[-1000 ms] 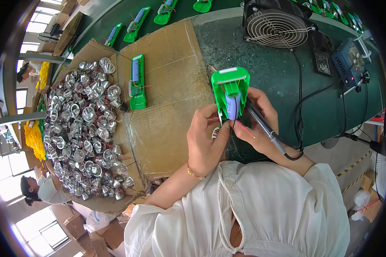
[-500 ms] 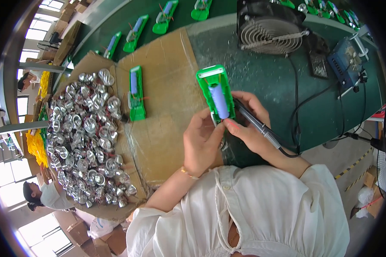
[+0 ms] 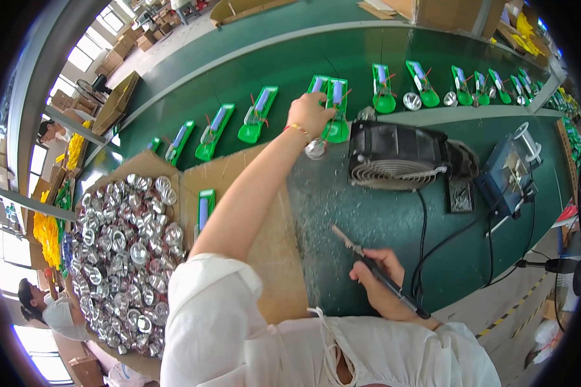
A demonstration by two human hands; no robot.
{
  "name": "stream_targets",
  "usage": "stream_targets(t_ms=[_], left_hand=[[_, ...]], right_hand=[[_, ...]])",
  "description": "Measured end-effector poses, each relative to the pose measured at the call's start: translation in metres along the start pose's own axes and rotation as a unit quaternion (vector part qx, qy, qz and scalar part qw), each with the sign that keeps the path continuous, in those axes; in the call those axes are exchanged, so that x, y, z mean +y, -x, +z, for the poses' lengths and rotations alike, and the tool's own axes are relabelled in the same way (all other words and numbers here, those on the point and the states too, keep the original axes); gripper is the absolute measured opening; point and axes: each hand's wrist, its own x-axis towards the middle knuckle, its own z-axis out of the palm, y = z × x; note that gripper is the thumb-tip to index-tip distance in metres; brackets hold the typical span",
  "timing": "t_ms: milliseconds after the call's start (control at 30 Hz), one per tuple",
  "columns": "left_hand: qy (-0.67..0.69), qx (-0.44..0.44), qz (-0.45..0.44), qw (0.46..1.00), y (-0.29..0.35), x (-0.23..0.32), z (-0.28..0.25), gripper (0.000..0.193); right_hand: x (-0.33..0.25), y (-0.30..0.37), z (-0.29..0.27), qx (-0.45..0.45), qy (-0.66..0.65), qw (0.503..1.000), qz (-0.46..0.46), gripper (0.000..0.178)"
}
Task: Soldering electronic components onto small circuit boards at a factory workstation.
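My left hand [image 3: 311, 115] reaches far out to the green belt. Its fingers are closed on the edge of a green plastic lamp housing [image 3: 336, 131] with a lilac battery cell in it. A silver reflector cup [image 3: 315, 149] hangs by its near end. Partly behind my fingers lies another green housing [image 3: 318, 83]. Low over the bench, my right hand [image 3: 382, 284] grips a soldering iron [image 3: 388, 282] by its black handle, tip pointing up and left. One more housing [image 3: 204, 205] lies on the cardboard, partly covered by my left arm.
A heap of silver reflector cups [image 3: 126, 258] fills the left side. A black fan [image 3: 397, 155] stands ahead, beside a blue soldering station [image 3: 507, 177] with a solder spool. Cables [image 3: 423, 226] cross the bench at right. Several more housings [image 3: 258, 116] line the belt.
My left hand has moved from in front of me out to the belt with the housing. My right hand has come away from it, keeping the soldering iron. The view has tilted up.
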Motion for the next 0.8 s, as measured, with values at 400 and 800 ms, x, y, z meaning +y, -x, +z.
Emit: stream_targets(t_ms=[400,800], left_hand=[[-0.095,-0.132,-0.054,0.985,-0.027,-0.063,-0.031,0.026],[-0.052,0.065,-0.04,0.996,0.276,-0.039,-0.067,0.014]], right_hand=[[0.003,-0.005,-0.007,0.005,-0.026,0.999,0.04,0.024],[0.007,0.006,-0.003,-0.024,0.091,0.991,-0.098,0.018]])
